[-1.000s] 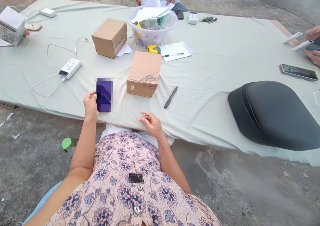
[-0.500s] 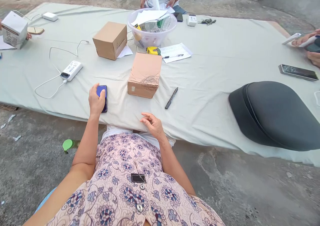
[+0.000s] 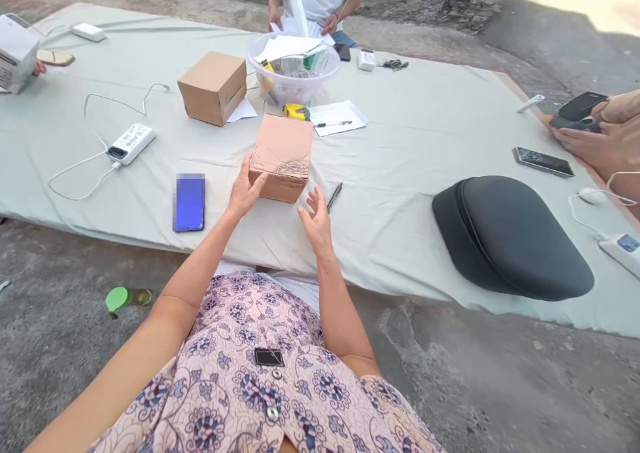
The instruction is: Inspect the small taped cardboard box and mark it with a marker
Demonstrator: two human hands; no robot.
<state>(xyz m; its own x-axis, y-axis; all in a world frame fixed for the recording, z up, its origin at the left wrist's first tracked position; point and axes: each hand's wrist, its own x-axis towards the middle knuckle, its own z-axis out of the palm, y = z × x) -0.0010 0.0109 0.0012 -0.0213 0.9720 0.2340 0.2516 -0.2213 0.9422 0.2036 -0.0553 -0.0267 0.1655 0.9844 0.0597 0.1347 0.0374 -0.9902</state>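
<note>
The step in hand is appearing, to me, to be taking a 2-handed hold on the nearer cardboard box [image 3: 283, 151], which is sitting on the cloth-covered table [image 3: 400, 139] between the phone [image 3: 191, 203] and the black pen [image 3: 335, 198]; the next move is calling for the right hand [image 3: 317, 225] against the box's right side. The left hand [image 3: 244, 191] is resting wide-spread on the box's left front corner, while the right is hovering wide and empty beside the pen, seemingly clear of the box.

Mid-frame, the left hand [image 3: 244, 195] touched a cardboard box [image 3: 283, 145]; the right hand [image 3: 317, 226] was beside a pen [image 3: 335, 197]; a phone [image 3: 191, 203] lay centre-left.
</note>
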